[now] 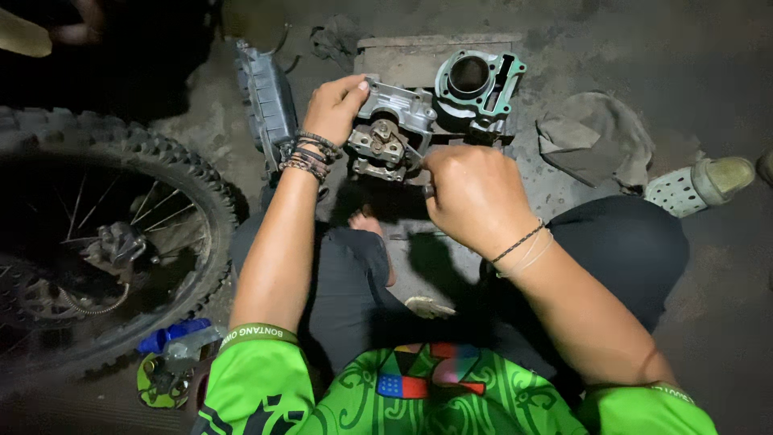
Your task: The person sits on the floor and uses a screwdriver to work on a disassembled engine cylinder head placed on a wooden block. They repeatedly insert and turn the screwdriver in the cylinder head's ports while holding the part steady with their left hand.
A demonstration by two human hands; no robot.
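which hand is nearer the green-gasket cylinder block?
Right. The right hand sits just below the cylinder block; the left hand is farther off to its left, gripping the cylinder head.

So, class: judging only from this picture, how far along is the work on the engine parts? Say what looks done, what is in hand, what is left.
Done: the cylinder block stands apart on the wooden board. In hand: the left hand steadies the cylinder head while the right hand works at its side; any tool is hidden. Left: both parts remain separate, unmounted.
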